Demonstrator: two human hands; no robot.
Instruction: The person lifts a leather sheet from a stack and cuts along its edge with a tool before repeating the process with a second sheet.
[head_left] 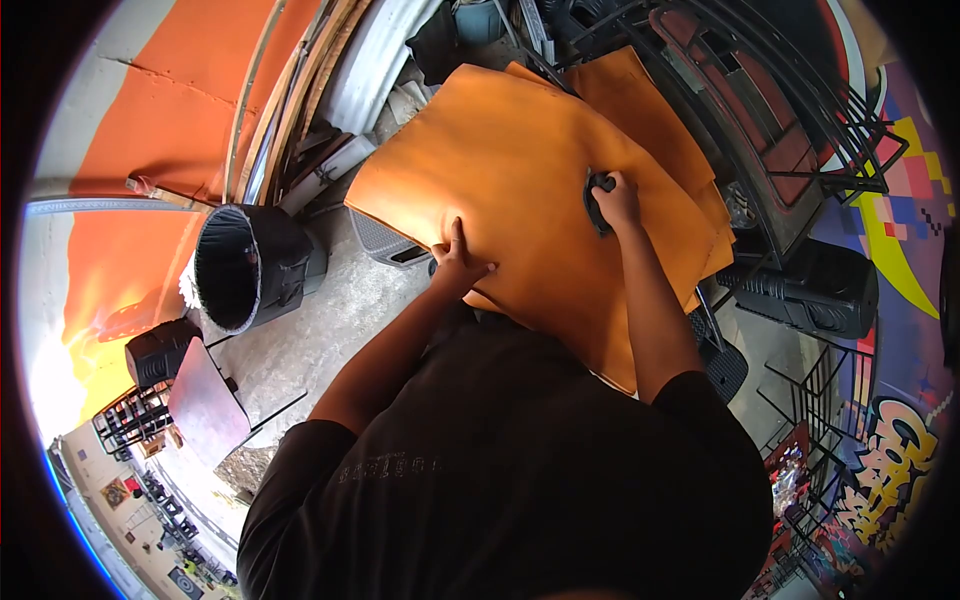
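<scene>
A large orange-tan sheet, like leather (520, 160), spreads in front of me with further sheets of the same colour (650, 105) beneath it and to its far right. My left hand (460, 268) rests on its near left edge, index finger and thumb spread apart. My right hand (618, 200) is closed round the handle of a black hand tool with a curved base (597, 207), which sits against the sheet's right half. The tool's exact kind cannot be made out. What supports the sheets is mostly hidden under them.
A black round bin (245, 268) stands on the concrete floor (330, 290) to the left, near a small pale table (207, 400). Stacked dark metal frames (770, 130) and a black case-like object (815, 285) are at the right. Long boards (300, 90) lean at the upper left.
</scene>
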